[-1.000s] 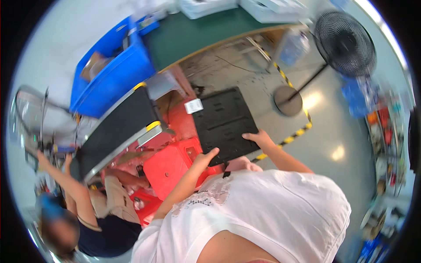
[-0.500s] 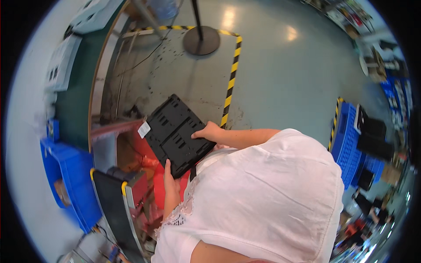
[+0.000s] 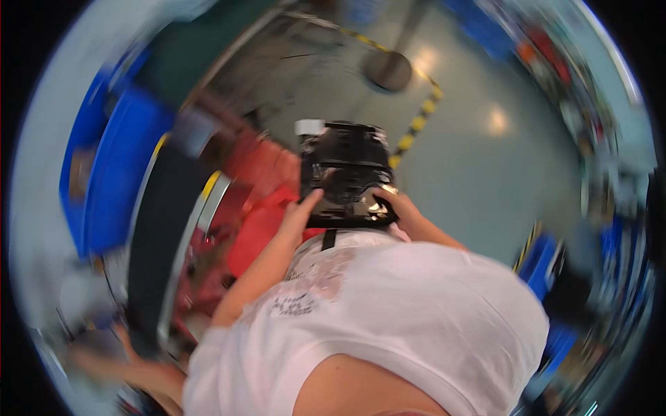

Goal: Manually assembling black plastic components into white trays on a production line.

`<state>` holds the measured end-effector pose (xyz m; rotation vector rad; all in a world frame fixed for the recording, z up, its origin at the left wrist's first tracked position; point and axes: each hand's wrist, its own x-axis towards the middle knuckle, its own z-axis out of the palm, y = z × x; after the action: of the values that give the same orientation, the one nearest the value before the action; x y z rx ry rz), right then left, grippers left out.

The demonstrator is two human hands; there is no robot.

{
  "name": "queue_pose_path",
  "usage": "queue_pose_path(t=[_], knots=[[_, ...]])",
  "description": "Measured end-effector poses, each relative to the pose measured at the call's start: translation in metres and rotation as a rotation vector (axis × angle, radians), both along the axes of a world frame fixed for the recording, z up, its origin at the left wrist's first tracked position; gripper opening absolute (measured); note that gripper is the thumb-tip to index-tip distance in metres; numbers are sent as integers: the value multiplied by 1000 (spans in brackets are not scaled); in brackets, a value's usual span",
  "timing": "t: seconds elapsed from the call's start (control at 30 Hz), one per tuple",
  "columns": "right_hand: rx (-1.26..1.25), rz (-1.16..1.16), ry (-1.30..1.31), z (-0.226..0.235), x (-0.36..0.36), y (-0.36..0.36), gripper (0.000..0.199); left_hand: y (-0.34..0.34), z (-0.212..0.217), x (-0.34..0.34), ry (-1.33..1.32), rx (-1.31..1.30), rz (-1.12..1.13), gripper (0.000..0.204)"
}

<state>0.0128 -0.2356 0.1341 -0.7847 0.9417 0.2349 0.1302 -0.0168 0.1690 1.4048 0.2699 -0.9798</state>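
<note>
A black rectangular plastic panel [image 3: 343,152] with slots and ribs is held out in front of my waist, its surface shiny. A white label [image 3: 309,127] sticks out at its far left corner. My left hand [image 3: 304,209] is closed on the near left part, thumb on top. At the near right corner my right hand [image 3: 397,206] grips the panel too, its thumb on the top face. The fingers beneath the panel are hidden.
Left of me runs a black conveyor belt [image 3: 149,229] with yellow-capped ends, beside a blue bin [image 3: 118,166]. Red material [image 3: 260,236] lies near my left forearm. Another person's blurred arm [image 3: 132,371] shows at lower left. Beyond the panel stands a round post base [image 3: 388,71] by striped floor tape [image 3: 417,125].
The view has turned, so the surroundings shift and blur. The panel has gone from slanted to nearly square in front of me, with both hands still on it. Another person's arm now shows at lower left.
</note>
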Motion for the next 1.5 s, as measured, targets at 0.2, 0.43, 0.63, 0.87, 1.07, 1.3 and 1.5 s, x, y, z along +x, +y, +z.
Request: queue_pose_path(t=[0.2, 0.43, 0.63, 0.87, 1.07, 1.3, 1.5], knots=[[-138, 71, -279, 20, 17, -146, 33, -132, -23, 9, -380, -30, -92, 53], [-188, 196, -390, 83, 100, -228, 33, -172, 121, 30, -681, -78, 47, 79], [-22, 131, -430, 115, 158, -211, 39, -172, 143, 66, -691, -328, 289, 78], [55, 164, -547, 116, 203, -189, 38, -143, 145, 91, -615, -335, 316, 60], [8, 211, -600, 122, 293, -169, 30, -135, 130, 102, -579, -295, 578, 62], [-248, 229, -557, 99, 455, -138, 49, -109, 33, 1, -285, -253, 462, 39], [-478, 438, -383, 79, 539, -136, 45, -43, -6, -184, -318, 590, 607, 37]])
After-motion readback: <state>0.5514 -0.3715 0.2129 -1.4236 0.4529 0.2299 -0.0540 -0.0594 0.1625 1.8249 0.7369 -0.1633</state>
